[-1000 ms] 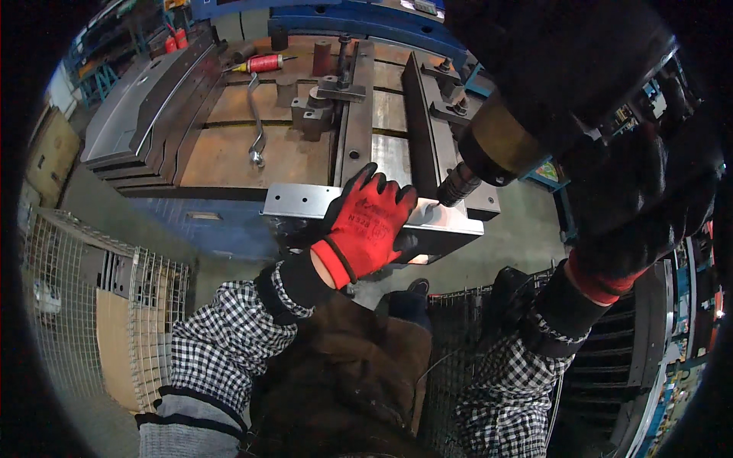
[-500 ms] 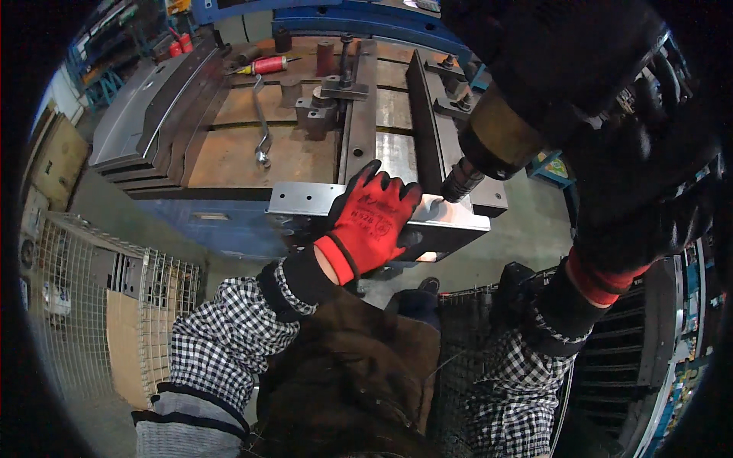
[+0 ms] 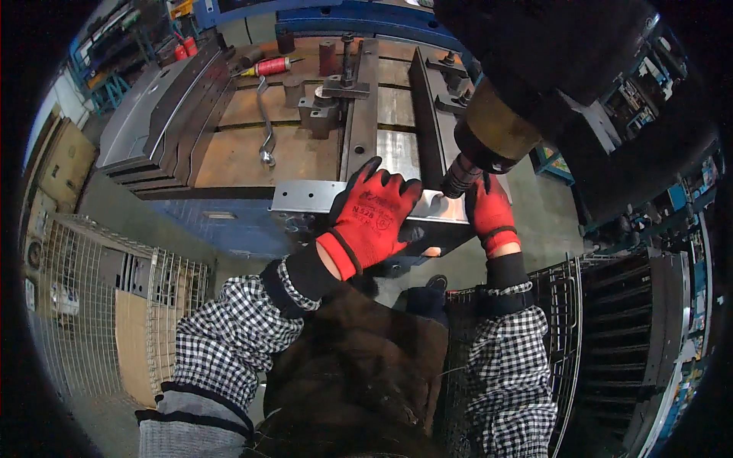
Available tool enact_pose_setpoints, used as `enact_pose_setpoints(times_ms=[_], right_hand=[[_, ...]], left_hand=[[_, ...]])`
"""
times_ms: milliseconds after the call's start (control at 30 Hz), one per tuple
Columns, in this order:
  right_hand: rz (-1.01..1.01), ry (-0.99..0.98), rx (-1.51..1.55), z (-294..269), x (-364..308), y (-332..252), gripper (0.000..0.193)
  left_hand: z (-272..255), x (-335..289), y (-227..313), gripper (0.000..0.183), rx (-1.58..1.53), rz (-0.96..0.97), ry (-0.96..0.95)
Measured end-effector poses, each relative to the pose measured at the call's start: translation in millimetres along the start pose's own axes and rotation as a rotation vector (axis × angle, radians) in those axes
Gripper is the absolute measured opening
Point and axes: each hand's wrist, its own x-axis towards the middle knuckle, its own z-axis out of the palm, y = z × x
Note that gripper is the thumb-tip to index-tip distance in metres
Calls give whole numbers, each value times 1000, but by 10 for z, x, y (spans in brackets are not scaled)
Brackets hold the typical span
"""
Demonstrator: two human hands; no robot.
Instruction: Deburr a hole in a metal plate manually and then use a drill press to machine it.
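A long, bright metal plate (image 3: 313, 197) with small holes lies across the near edge of the worktable. My left hand (image 3: 375, 217), in a red glove with black fingertips, is closed over its middle, fingers on top and thumb at the front face. At the plate's right end my right hand (image 3: 491, 208), gloved alike, is closed around the end, its fingertips partly hidden by the drill. Between the two hands the dark drill chuck (image 3: 462, 175) points down at the plate. Above the chuck is the large drill head (image 3: 500, 126), brass-coloured low down and black higher up.
Clamped bars (image 3: 360, 114) run back across the rusty worktable (image 3: 237, 156). A wrench (image 3: 266, 126) and a red bottle (image 3: 271, 67) lie there. Bent metal sheets (image 3: 164, 114) are stacked at the left. Wire mesh cages (image 3: 99, 298) stand low on both sides.
My right hand has come down and left from beside the drill head to the plate's right end. My left hand keeps its place on the plate.
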Motion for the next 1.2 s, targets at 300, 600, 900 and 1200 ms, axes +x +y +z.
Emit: enact_pose_setpoints(times_ms=[300,600,900,1200], right_hand=[[-62,-6,-44,55,42,16,51],[30,11,49,124,35,62,54],[-326,51,-298,194,28,251,37],[-2,-17,-10,146,36,121,46]], left_hand=[[-96,15,32,81,-8,-53,-78],[-80,35,33,89,23,-55,-111],[-72,12,29,84,30,-29,-69],[-45,11,28,83,-19,-35,-25]])
